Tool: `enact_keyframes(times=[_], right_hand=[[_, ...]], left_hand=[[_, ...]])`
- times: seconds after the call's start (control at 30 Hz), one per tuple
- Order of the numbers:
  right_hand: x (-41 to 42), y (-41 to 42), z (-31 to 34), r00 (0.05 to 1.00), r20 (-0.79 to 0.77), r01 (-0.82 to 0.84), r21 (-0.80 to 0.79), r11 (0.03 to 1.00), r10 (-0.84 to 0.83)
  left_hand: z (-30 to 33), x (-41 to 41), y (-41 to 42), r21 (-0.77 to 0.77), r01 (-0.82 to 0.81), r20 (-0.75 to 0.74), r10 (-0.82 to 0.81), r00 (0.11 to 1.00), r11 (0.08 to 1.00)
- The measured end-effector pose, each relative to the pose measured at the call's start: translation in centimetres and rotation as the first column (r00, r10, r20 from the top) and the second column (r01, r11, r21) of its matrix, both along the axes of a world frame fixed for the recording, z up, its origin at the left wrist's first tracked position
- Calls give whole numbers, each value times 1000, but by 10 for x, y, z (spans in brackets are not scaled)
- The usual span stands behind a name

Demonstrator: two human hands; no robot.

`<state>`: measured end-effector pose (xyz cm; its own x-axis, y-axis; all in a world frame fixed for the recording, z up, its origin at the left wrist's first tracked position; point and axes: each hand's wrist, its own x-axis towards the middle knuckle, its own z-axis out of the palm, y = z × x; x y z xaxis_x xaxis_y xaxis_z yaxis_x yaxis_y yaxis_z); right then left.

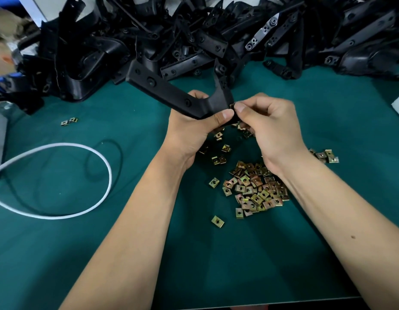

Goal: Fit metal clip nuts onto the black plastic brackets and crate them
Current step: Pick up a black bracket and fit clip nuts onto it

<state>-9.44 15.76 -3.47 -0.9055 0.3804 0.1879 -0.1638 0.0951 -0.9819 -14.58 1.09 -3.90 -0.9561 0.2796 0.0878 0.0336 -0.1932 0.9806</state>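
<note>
Your left hand (194, 128) holds 1 black plastic bracket (171, 92) above the green table (328, 121); the fingers curl around its lower end and the thumb lies across the front of it. The bracket is Y-shaped, with 1 long arm going up to the left and 1 shorter arm going up, and it does not touch the table. Your right hand (268, 124) is just beside the left one, and its thumb and first finger pinch 1 small metal clip nut (231, 106) at the edge of the bracket, next to your left thumb. I cannot tell if the nut is already fully pushed on, because the fingers cover most of it. Under your right wrist lies a pile of clip nuts (254, 189), gold and copper colored, flat on the table. Some loose nuts (221, 151) are spread under your hands, 1 single nut (217, 221) lies near the pile, on your side of it, and a pair of nuts (69, 121) lies well apart to the left. At the far side of the table there is a big heap of black brackets (194, 34) across the whole width. On the left a white cable (91, 153) makes a loop on the table, and a thin black cable (118, 153) curves beside it.
</note>
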Motion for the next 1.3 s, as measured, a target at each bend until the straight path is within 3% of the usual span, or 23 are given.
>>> enact_keyframes(times=[0.17, 0.33, 0.43, 0.53, 0.63, 0.73, 0.83, 0.97, 1.07, 1.2, 1.3], right_hand=[[-1, 8, 3, 993, -89, -48, 282, 958, 76], [3, 8, 11, 974, 28, -221, 353, 909, 226], [10, 6, 20, 926, 121, -361, 562, 744, 358], [17, 2, 26, 785, 313, -599, 604, 526, 534], [19, -6, 21, 704, 455, -677, 662, 322, 545], [18, -8, 17, 696, 491, -681, 683, 265, 524], [17, -5, 18, 739, 458, -653, 666, 360, 494], [12, 5, 19, 795, 280, -606, 407, 684, 538], [7, 8, 15, 923, 98, -385, 199, 901, 373], [4, 5, 9, 981, 5, -194, -49, 980, 194], [5, 3, 10, 976, -15, -217, -187, 958, 218]], left_hand=[[5, 0, -5, 14, 12, -10, -12, 1000, 1000], [10, -8, -16, 1, -39, 14, 39, 999, 999], [9, -13, -26, 142, -66, 141, 46, 989, 988], [8, -19, -37, 243, -102, 229, 46, 972, 965], [5, -20, -40, 253, -64, 246, 0, 969, 965], [4, -18, -40, 263, 39, 240, -104, 965, 964], [3, -18, -44, 317, 122, 266, -211, 940, 941], [4, -15, -50, 340, 294, 188, -372, 909, 893], [7, -12, -49, 343, 389, 163, -462, 872, 855], [7, -12, -43, 292, 388, 196, -452, 871, 874], [5, -10, -37, 237, 307, 242, -362, 900, 922]])
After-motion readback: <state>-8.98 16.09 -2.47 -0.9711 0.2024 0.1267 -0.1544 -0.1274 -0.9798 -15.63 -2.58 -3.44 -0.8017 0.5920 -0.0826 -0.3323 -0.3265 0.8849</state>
